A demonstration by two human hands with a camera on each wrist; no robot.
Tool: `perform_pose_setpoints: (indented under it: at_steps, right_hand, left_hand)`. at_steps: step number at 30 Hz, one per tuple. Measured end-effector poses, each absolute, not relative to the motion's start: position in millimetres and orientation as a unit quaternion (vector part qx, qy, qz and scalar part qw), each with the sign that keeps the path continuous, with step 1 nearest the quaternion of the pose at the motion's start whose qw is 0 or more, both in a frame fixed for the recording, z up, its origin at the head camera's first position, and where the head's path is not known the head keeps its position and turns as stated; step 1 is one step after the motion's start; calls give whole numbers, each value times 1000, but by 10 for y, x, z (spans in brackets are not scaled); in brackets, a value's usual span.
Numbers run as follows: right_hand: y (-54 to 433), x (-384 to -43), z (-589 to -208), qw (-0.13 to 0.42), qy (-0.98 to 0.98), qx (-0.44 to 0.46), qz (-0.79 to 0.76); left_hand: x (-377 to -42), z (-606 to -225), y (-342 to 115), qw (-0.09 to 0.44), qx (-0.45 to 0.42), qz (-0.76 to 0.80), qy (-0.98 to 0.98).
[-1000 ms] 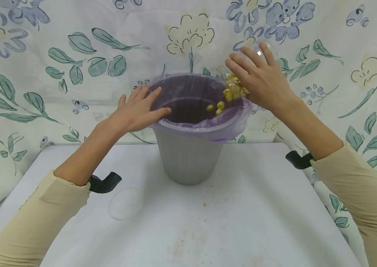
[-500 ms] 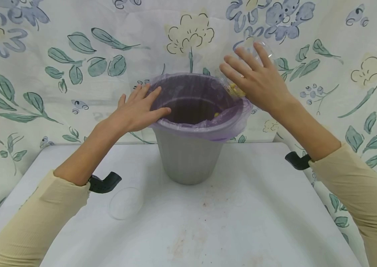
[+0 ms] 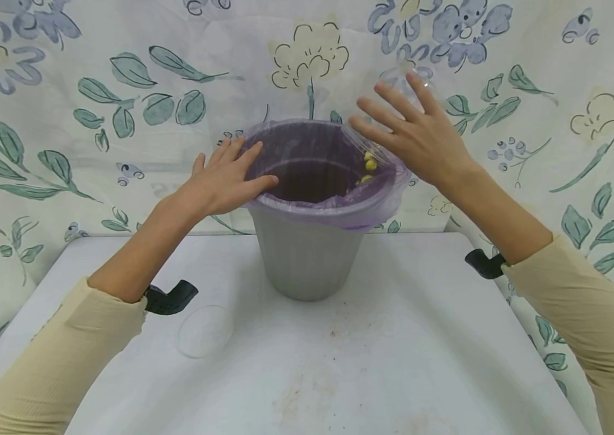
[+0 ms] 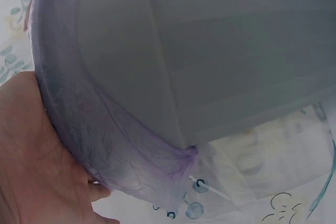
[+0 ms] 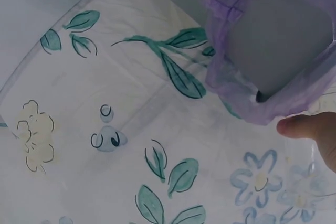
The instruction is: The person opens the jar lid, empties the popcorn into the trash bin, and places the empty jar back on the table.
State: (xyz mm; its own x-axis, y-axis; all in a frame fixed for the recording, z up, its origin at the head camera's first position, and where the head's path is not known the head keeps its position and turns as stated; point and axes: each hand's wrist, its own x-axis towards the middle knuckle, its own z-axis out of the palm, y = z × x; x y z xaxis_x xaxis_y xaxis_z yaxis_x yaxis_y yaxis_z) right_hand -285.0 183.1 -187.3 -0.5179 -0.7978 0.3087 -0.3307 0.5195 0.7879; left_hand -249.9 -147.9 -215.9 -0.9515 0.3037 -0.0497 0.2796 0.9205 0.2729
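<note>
A grey bin (image 3: 309,257) lined with a purple plastic bag (image 3: 374,211) stands at the back of the table. My left hand (image 3: 220,184) rests on its left rim with fingers spread over the bag's edge. Above the right rim, my right hand (image 3: 423,139) holds a clear plastic jar (image 3: 365,144), tipped with its mouth toward the bin. Yellow pieces (image 3: 370,163) show at the jar's mouth and just inside the bin. Most of the jar is hidden behind the hand; in the right wrist view, the thumb (image 5: 302,127) is beside the purple bag.
A clear round lid (image 3: 205,331) lies flat on the white table (image 3: 404,350), left of centre. Small brown crumbs and stains mark the tabletop in front of the bin. Behind hangs a flower-patterned cloth (image 3: 252,78).
My right hand has shifted slightly left, tipping the jar further. Yellow pieces have dropped from it into the bin, and fewer show at its mouth. My left hand stays in place.
</note>
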Motion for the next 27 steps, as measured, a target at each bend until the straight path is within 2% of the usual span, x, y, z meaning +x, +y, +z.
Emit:
perform_pose_setpoints:
  at_steps: [8,17,21,27]
  right_hand:
    - [1847,-2860,-1881,353,-805,349,-325]
    - [2062,-2859,-1973,391,-859,322,-78]
    - [2185,-2825,-2032,372,-885,279,28]
    - [2337,-2731,-2148,313,-904,194,217]
  left_hand:
    - [-2502,-2158,-1479,48,147,132,979]
    - [-2502,-2165,-1474,46,150,132,979]
    - [-2501,-2164,-1471,45,150,133,979]
    - [-2503,-2161,-1477,43,152,133,979]
